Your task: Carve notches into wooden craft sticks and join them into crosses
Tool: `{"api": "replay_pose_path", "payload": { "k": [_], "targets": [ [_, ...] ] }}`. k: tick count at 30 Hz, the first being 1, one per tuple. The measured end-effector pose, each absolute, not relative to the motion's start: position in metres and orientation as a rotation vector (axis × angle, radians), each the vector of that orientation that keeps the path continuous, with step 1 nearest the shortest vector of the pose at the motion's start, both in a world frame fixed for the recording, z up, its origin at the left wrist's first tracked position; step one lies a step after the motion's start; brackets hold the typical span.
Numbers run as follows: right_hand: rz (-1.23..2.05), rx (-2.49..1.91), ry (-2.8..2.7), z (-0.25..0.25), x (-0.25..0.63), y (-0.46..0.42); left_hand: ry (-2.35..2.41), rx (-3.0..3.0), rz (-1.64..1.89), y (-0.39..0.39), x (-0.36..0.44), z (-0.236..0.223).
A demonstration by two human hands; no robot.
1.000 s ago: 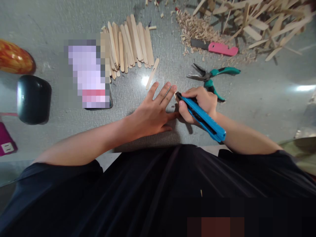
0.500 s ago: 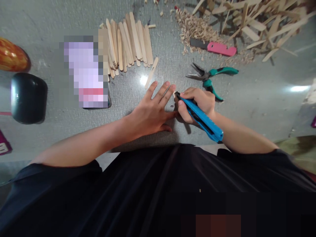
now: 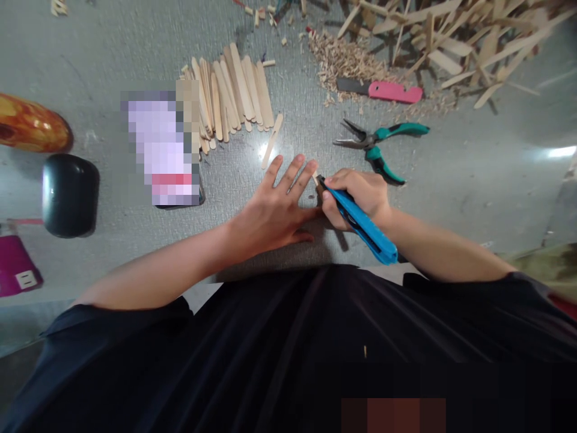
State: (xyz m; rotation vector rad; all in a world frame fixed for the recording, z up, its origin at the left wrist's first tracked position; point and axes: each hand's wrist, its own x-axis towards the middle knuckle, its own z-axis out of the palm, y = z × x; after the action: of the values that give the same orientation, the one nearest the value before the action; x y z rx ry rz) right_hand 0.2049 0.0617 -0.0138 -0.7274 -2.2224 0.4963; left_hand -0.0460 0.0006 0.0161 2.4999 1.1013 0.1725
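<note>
My right hand (image 3: 358, 195) is wrapped round a blue utility knife (image 3: 367, 225), its tip pointing down at the table beside my left fingers. A small pale end of a wooden stick (image 3: 316, 174) shows between that tip and my left index finger; the rest of it is hidden. Palm down, my left hand (image 3: 282, 207) lies flat on the table with its fingers spread. Just beyond its fingertips lies a single popsicle stick (image 3: 271, 141) with a notch or slit in it. A row of popsicle sticks (image 3: 229, 90) is laid out farther back.
Green-handled pliers (image 3: 374, 141) lie open beyond my right hand. Behind them are a pink-handled cutter (image 3: 394, 91), wood shavings (image 3: 351, 60) and a heap of loose sticks (image 3: 451, 45). A blurred-out phone (image 3: 162, 144), a dark rounded case (image 3: 71, 195) and a purple box (image 3: 18, 264) are at left.
The whole view has shifted slightly, so the things at left appear farther right and lower. Both hands keep nearly the same pose, with the knife still at my left fingers.
</note>
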Motion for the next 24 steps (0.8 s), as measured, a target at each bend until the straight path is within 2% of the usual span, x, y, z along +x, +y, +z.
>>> {"api": "replay_pose_path", "payload": {
  "k": [14, 24],
  "targets": [
    [0.448, -0.736, -2.276, -0.010, 0.209, 0.056, 1.098, 2.545, 0.214, 0.000, -0.048, 0.007],
    [0.472, -0.907, -2.204, -0.013, 0.214, 0.049, 1.084, 2.519, 0.192, 0.000, -0.048, 0.007]
  ]
}}
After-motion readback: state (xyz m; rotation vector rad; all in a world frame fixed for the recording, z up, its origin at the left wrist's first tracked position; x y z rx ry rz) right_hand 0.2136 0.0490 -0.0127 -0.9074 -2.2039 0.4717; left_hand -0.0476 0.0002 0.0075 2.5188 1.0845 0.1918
